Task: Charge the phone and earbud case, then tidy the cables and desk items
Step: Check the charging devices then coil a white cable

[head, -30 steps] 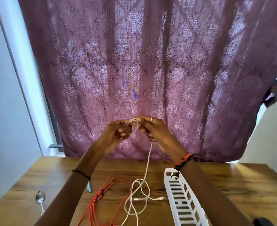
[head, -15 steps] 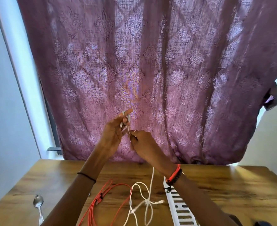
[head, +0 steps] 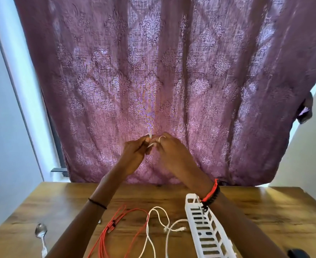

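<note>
Both hands are raised in front of the purple curtain, above the far edge of the wooden desk (head: 265, 211). My left hand (head: 134, 155) pinches a small coil of the white cable (head: 150, 144) between thumb and fingers. Close beside it, my right hand (head: 172, 151) holds the same cable with a loop of it over a finger. More white cable (head: 159, 220) lies in loose loops on the desk below. An orange cable (head: 116, 228) lies bundled to its left. Phone and earbud case are out of sight.
A white slotted plastic tray (head: 203, 229) stands on the desk under my right forearm. A metal spoon (head: 40, 235) lies near the left front edge. A dark object (head: 297, 253) shows at the bottom right corner. The curtain (head: 162, 71) hangs behind the desk.
My right hand has circled around the left, down and back up beside it, winding white cable. The strand that hung down to the desk no longer shows.
</note>
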